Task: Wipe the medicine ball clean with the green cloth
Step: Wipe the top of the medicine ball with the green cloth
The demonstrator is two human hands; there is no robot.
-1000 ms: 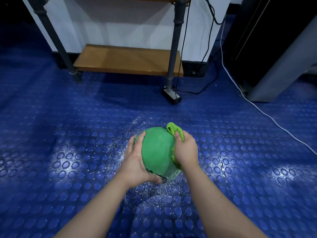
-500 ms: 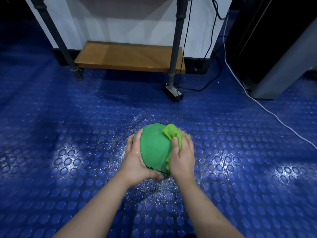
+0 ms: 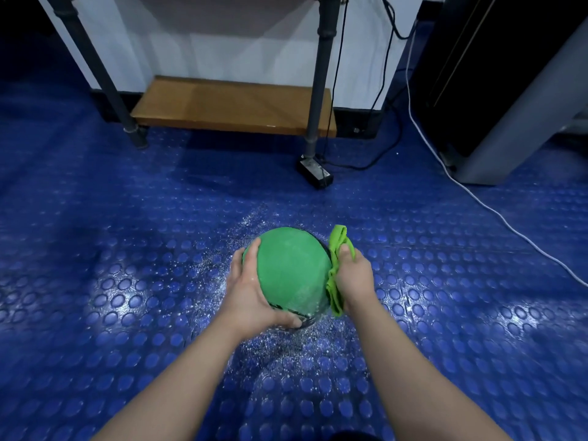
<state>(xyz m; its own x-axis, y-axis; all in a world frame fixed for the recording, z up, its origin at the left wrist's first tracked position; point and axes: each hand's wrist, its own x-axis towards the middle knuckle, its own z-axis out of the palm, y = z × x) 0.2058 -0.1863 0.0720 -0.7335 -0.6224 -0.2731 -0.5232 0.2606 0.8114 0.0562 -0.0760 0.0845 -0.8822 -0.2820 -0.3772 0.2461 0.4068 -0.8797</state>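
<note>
On the blue studded floor (image 3: 127, 281), among scattered white specks (image 3: 280, 345), the left hand (image 3: 254, 291) keeps the hold it had half a second ago. Its fingers are curled round the far left side of the medicine ball (image 3: 292, 268), and its thumb is hooked under the near lower edge. The ball sits in the same spot, between the two hands and in front of the low wooden shelf (image 3: 229, 106). More of its green top is bare now, because the green cloth (image 3: 337, 249) has slid off the upper right part and lies against the right flank, with one bunched end poking up past the edge. The right hand (image 3: 354, 278) has dropped with it. Its fingers are closed round the cloth and press it to the ball's side. Well off to the right, a white cable (image 3: 477, 198) trails across the floor.
</note>
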